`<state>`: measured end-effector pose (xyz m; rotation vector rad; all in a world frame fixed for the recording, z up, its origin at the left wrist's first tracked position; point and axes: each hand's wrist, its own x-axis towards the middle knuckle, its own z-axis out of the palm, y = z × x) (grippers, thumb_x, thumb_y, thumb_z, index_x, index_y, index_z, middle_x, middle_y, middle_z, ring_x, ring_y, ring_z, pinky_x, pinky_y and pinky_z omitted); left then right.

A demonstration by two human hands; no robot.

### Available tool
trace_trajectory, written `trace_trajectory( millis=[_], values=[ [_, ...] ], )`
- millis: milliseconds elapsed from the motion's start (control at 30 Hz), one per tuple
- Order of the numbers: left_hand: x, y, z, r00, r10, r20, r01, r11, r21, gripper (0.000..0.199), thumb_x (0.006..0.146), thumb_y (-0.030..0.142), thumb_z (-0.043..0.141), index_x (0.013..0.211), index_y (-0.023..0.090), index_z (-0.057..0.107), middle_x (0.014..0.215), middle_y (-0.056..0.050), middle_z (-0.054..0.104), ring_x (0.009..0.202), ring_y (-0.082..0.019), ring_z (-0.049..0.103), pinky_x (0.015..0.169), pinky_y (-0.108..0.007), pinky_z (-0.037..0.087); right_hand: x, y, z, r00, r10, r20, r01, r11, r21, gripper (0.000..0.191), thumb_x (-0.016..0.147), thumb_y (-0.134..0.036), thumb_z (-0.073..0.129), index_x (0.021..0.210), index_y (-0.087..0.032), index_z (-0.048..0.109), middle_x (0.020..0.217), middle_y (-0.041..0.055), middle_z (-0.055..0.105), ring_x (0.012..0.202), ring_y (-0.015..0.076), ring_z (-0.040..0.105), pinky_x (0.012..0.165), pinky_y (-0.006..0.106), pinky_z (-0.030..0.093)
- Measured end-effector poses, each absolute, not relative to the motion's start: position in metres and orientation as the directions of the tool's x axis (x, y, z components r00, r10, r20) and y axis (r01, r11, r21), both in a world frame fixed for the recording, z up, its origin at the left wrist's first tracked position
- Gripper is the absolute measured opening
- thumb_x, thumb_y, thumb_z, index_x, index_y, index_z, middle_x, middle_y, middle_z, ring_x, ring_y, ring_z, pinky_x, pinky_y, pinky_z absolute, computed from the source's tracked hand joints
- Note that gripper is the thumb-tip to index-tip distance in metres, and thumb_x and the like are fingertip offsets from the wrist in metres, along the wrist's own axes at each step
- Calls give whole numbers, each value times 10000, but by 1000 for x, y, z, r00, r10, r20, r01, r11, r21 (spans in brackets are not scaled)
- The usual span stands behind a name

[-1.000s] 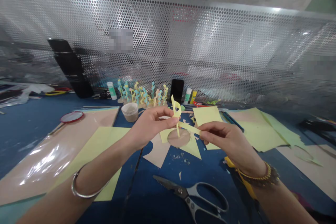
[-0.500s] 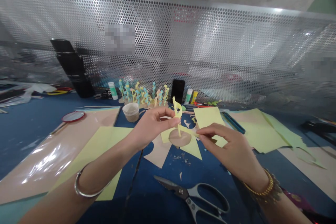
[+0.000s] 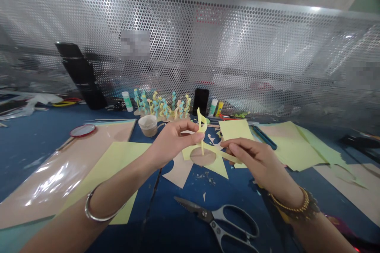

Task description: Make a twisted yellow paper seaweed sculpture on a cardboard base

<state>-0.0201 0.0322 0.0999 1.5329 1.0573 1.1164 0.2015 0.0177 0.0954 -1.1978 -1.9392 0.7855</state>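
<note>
A small craft piece stands before me: a thin upright stick with a yellow paper strip (image 3: 202,121) looped at its top, over a round tan base (image 3: 203,157). My left hand (image 3: 175,140) is closed, with thumb and fingers pinching the strip against the stick just below the loop. To the right, the strip's long tail runs from the stick to my right hand (image 3: 252,156), which is closed on it between thumb and fingers. The tail's end sticks out below those fingers. Part of the stick is hidden by the paper and my left fingertips.
Grey scissors (image 3: 219,221) lie in front, handles toward me. Behind stand several finished twisted paper pieces (image 3: 163,106), a small white tub (image 3: 148,125), a phone (image 3: 201,101) and glue sticks (image 3: 127,101). Yellow sheets (image 3: 287,142) lie right, plastic-covered sheets (image 3: 59,178) left.
My right fingers have shifted along the strip toward the stick, so its end now shows beyond them. My left hand keeps its pinch in nearly the same place.
</note>
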Motion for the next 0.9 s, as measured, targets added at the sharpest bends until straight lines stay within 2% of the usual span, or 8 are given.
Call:
trace_trajectory(
  millis=[67, 167, 300, 500, 700, 900],
  values=[
    [-21, 32, 99, 214, 963, 164, 116, -192, 975, 169, 740, 347, 673, 760, 202, 588, 802, -15, 622, 759, -157, 594, 747, -312, 480, 203, 21, 96, -314, 928, 199, 427, 325, -844, 316, 907, -404, 436, 973, -207, 674, 783, 36, 682, 712, 150, 646, 606, 253, 539],
    [-21, 32, 99, 204, 965, 165, 127, -194, 973, 160, 745, 331, 668, 763, 202, 576, 813, -17, 627, 763, -156, 597, 740, -305, 481, 206, 23, 97, -338, 927, 163, 431, 307, -849, 301, 897, -402, 457, 994, -200, 657, 693, 12, 648, 624, 129, 611, 577, 248, 520],
    [-22, 34, 100, 183, 966, 181, 161, -211, 964, 171, 751, 341, 662, 771, 199, 568, 785, -3, 615, 744, -148, 598, 724, -292, 480, 205, 18, 100, -349, 916, 196, 434, 344, -833, 198, 813, -322, 598, 977, -217, 636, 736, 0, 656, 635, 120, 607, 601, 239, 520],
    [-21, 34, 100, 153, 968, 199, 213, -229, 950, 199, 759, 375, 643, 772, 192, 565, 774, -2, 607, 729, -148, 592, 703, -285, 469, 200, 8, 100, -325, 890, 320, 480, 447, -755, 164, 785, -241, 615, 948, -247, 636, 759, -9, 674, 695, 131, 627, 668, 252, 529],
    [-18, 30, 103, 174, 961, 213, 220, -248, 943, 201, 761, 373, 640, 753, 184, 574, 808, -12, 603, 743, -149, 586, 680, -273, 448, 203, 9, 101, -316, 892, 323, 540, 449, -712, 146, 809, -257, 592, 948, -266, 634, 813, -16, 673, 738, 137, 624, 688, 257, 516],
    [-13, 22, 104, 252, 954, 161, 168, -208, 964, 200, 769, 364, 647, 766, 175, 581, 770, -1, 608, 717, -131, 554, 637, -245, 407, 203, 11, 99, -339, 850, 403, 582, 526, -620, 135, 835, -309, 584, 957, -274, 630, 991, 6, 633, 933, 162, 582, 820, 299, 467]
  ],
)
